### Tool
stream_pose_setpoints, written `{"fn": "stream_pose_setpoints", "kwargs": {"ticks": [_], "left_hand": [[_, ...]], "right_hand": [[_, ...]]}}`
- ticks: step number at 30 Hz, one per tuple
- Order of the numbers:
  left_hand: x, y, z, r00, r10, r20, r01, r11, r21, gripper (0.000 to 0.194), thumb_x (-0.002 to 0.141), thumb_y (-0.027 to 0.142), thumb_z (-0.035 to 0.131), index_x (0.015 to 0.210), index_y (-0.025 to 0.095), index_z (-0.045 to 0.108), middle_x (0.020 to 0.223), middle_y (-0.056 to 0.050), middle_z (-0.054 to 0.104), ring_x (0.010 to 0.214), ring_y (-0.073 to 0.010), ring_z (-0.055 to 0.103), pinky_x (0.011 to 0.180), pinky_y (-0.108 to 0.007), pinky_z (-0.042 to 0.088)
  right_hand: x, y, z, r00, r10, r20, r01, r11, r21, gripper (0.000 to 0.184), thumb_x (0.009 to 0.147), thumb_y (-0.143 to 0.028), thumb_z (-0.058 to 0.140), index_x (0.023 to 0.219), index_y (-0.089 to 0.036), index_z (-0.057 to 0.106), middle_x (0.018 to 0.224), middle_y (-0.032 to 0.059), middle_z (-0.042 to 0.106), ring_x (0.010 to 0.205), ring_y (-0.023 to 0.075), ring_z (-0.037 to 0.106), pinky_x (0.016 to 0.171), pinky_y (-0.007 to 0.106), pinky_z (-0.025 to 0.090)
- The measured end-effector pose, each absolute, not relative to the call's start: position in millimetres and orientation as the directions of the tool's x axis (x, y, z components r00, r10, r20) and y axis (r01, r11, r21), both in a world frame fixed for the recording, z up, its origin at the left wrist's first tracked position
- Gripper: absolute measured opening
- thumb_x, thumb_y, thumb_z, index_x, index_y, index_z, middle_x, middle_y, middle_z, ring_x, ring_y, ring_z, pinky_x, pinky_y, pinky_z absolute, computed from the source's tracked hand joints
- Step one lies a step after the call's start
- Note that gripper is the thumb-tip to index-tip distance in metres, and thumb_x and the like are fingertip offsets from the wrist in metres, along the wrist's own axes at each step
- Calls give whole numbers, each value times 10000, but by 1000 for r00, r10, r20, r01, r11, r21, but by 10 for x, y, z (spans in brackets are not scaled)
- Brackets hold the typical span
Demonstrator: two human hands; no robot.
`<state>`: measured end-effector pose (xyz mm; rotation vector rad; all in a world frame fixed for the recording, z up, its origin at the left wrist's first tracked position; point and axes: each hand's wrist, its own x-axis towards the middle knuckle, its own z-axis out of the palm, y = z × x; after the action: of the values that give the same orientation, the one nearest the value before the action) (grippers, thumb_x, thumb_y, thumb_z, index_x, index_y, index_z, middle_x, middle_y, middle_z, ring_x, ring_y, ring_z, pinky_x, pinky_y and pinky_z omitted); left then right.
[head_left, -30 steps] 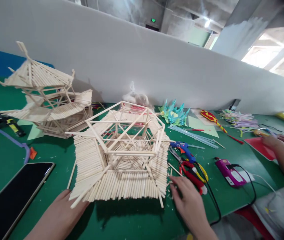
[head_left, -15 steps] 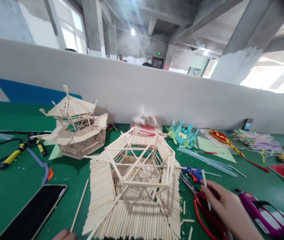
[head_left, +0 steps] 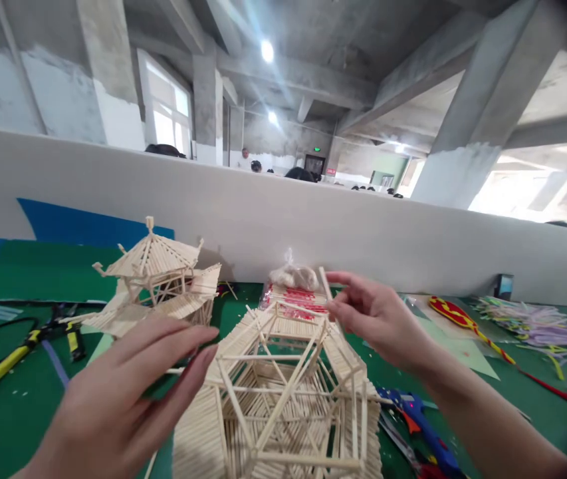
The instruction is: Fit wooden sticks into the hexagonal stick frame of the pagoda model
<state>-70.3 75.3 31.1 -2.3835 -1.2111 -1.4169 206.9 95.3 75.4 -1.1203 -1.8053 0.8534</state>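
Observation:
A hexagonal pavilion model (head_left: 283,382) made of pale wooden sticks stands in front of me, its upper frame open at the top. My right hand (head_left: 373,319) is closed over its far right corner, pinching a short wooden stick (head_left: 325,285) upright between thumb and fingers. At the near left side, my left hand (head_left: 123,392) reaches in with fingers stretched out and the thumb apart; nothing shows between them. It covers part of the table and the base of a finished-looking stick pagoda (head_left: 151,259) with a pointed roof.
Behind the model lies a plastic bag of red-marked sticks (head_left: 296,299) against a white partition (head_left: 243,213). To the right are a blue glue gun (head_left: 425,422), scissors (head_left: 395,436) and a pile of pastel strips (head_left: 537,322). Yellow-black pliers (head_left: 18,359) lie left on the green table.
My right hand has carried the short stick from beside the scissors up to the model's far right corner. My left hand has risen into view. The view has tilted upward.

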Motion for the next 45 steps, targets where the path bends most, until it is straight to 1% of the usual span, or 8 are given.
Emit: {"fn": "stream_pose_setpoints", "kwargs": {"ticks": [3,6,10,14,18,27,36,45], "left_hand": [[-590,1062,471,303,717,628,605,-654,454,118,823,274,524,904,255,608,931,-10,615,858,-169,563,709,-283,431],[-524,1340,474,352,773,527,577,-623,529,193,826,323,495,868,204,641,849,-34,634,790,-173,578,667,-282,444],[-406,1594,448,407,820,402,557,-571,602,274,807,358,480,861,166,668,803,-54,629,735,-175,579,621,-282,440],[-293,1753,424,455,835,309,530,-533,660,328,813,368,437,883,143,667,808,-70,620,749,-193,566,658,-314,427],[-245,1848,371,507,822,259,485,-520,703,347,815,366,412,884,139,665,813,-67,608,776,-200,558,697,-322,420],[-192,1874,319,555,805,209,431,-494,756,325,810,361,403,851,143,640,786,-49,585,756,-184,533,697,-311,414],[-189,1839,338,558,796,235,404,-508,760,266,827,310,408,806,169,632,751,-14,550,713,-157,508,646,-272,400],[-185,1847,356,562,787,255,381,-520,764,229,817,279,425,814,186,634,765,-7,591,721,-155,533,657,-269,417]], "right_hand": [[1946,1124,757,-364,912,187,412,338,-846,287,829,-250,561,1086,-132,512,611,-48,481,534,70,399,485,212,306],[1863,1219,750,-416,907,68,497,289,-818,136,813,-225,552,915,-134,550,566,-68,427,518,63,377,468,208,282],[1781,1298,743,-398,918,-4,586,251,-770,220,760,-200,573,972,-163,530,567,-76,460,519,69,408,468,202,302],[1736,1367,726,-407,913,-35,665,270,-696,259,730,-190,572,983,-185,515,576,-72,517,521,75,437,460,201,307],[1714,1415,678,-446,893,-64,639,268,-721,306,729,-171,555,1026,-206,490,573,-87,499,506,65,429,442,186,298],[1670,1451,616,-439,896,-66,636,258,-727,289,713,-168,554,992,-204,488,573,-93,498,507,63,442,427,171,297],[1639,1442,643,-422,903,-75,666,253,-701,259,699,-172,556,949,-194,493,576,-83,507,504,69,451,425,180,292],[1647,1451,653,-441,893,-91,680,267,-683,292,695,-145,537,977,-204,488,558,-91,512,483,62,432,422,177,278]]}}
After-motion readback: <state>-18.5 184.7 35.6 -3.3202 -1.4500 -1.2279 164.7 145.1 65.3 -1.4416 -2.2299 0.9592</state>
